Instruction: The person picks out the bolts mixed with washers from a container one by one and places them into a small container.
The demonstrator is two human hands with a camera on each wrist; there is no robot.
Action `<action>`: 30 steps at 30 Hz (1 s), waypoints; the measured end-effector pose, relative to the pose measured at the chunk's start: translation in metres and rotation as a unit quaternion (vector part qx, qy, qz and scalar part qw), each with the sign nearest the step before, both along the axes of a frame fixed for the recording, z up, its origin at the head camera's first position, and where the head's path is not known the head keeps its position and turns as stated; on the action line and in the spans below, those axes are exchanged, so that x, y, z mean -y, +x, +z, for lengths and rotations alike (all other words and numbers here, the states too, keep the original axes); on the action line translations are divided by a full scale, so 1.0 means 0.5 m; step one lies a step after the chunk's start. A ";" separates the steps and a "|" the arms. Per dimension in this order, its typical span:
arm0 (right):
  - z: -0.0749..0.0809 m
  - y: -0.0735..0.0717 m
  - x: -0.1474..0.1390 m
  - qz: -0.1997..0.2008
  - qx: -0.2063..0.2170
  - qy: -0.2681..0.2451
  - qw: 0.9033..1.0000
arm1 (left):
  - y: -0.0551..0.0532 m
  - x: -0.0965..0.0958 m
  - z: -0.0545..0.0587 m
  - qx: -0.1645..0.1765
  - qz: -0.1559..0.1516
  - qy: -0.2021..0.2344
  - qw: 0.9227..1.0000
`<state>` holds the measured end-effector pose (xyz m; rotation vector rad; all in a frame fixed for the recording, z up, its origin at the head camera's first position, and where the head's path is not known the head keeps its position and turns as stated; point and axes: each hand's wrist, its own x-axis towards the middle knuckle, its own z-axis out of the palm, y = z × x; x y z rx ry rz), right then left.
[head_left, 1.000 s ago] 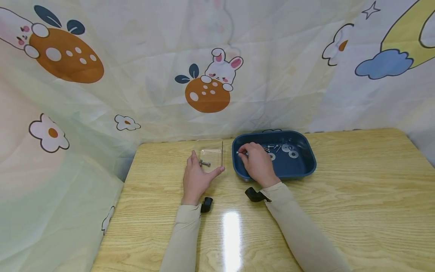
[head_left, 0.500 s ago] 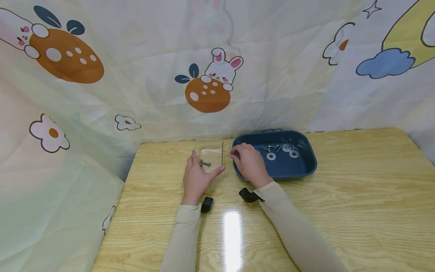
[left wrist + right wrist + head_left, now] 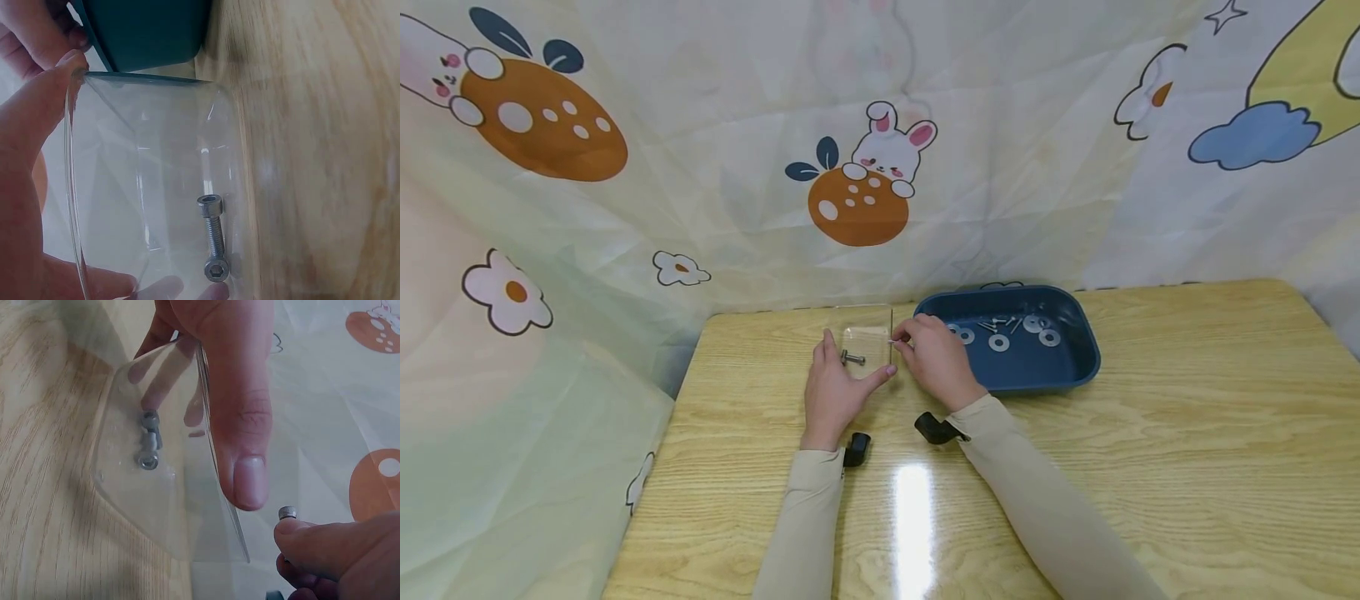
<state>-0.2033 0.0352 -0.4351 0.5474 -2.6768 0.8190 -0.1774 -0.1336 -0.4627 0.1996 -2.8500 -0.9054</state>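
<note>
A: OK, doing what with the left hand [image 3: 833,400]?

B: Gripping the clear box [image 3: 867,337] on the table [image 3: 1187,400], stretching thumb and fingers wide apart around it. Pressing the thumb to the near right corner of the rim, resting the fingers along the left side.

A: And with the right hand [image 3: 938,358]?

B: Pinching a knurled-head bolt [image 3: 287,512] tight between thumb and index finger, holding it right by the box's right rim. Looking slightly apart from the box in the right wrist view.

A: Getting anything extra from the wrist cams?

B: Yep, picking out two bolts [image 3: 214,234] inside the box from the left wrist, seeing one lengthwise and one socket-on. Touching or just overlapping? Can't tell. Seeing more of a single metal lump from the head view. Looking into the dark blue tray [image 3: 1037,371] from up there too, just right of the box, and spotting flat washers [image 3: 998,342] plus loose screws [image 3: 988,326].

A: Working on what, and where?

B: Using pale wood grain, catching a bright light streak [image 3: 913,533] on the near part between beige sleeves [image 3: 805,517]. Facing a pastel curtain [image 3: 1037,167] on the far side, showing off bunnies, oranges and flowers.
</note>
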 end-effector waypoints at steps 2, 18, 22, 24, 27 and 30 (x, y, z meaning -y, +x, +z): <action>0.002 0.000 0.004 0.005 0.002 -0.002 1.000 | 0.000 0.000 0.001 0.001 -0.001 0.000 1.000; 0.006 -0.006 0.031 0.031 0.019 0.010 0.999 | 0.000 0.001 0.002 -0.006 -0.003 -0.007 1.000; 0.005 -0.008 0.034 0.035 0.019 0.013 0.999 | 0.000 0.001 0.002 -0.007 -0.003 -0.015 1.000; 0.004 -0.009 0.035 0.033 0.020 0.018 0.999 | 0.000 0.001 0.001 -0.007 -0.003 -0.016 1.000; 0.001 -0.011 0.037 0.029 0.025 0.029 0.999 | 0.000 0.002 0.000 -0.005 -0.002 -0.014 1.000; -0.001 -0.013 0.039 0.026 0.029 0.038 0.999 | 0.000 0.002 -0.001 -0.003 -0.002 -0.011 1.000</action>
